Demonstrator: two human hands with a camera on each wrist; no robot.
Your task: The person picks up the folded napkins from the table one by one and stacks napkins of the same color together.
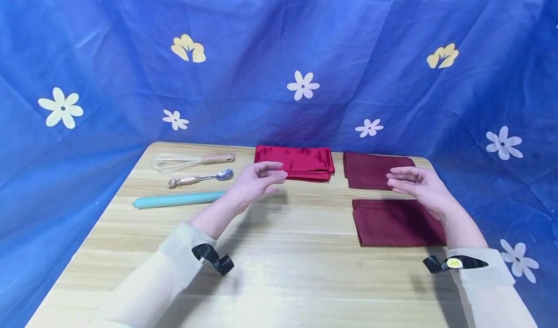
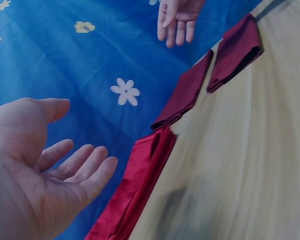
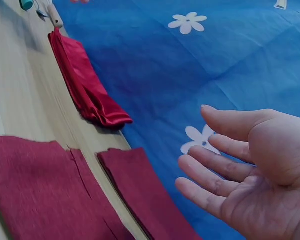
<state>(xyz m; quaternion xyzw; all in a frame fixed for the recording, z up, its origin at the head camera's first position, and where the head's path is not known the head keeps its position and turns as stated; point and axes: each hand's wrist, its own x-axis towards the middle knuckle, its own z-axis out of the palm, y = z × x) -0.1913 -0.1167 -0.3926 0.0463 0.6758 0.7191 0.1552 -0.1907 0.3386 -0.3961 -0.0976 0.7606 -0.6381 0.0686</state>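
My left hand (image 1: 258, 183) hovers above the table with relaxed fingers and nothing in them, overlapping the lower left corner of a shiny red folded cloth (image 1: 294, 161) in the head view. On the right, my right hand (image 1: 416, 185) is raised too, its fingers loosely spread and holding nothing. Beneath and beside it lie two dark maroon folded cloths, one at the back (image 1: 368, 170) and one nearer (image 1: 392, 224). Both wrist views show the palms bare: the left palm (image 2: 45, 175) beside the red cloth, the right palm (image 3: 260, 180) near the maroon ones.
Along the table's left side lie a whisk (image 1: 192, 161), a scoop-ended tool (image 1: 200, 178) with a wooden handle, and a turquoise rod (image 1: 174, 200) whose right end is behind my left arm. A blue flowered curtain (image 1: 244, 66) hangs behind the wooden table (image 1: 305, 274).
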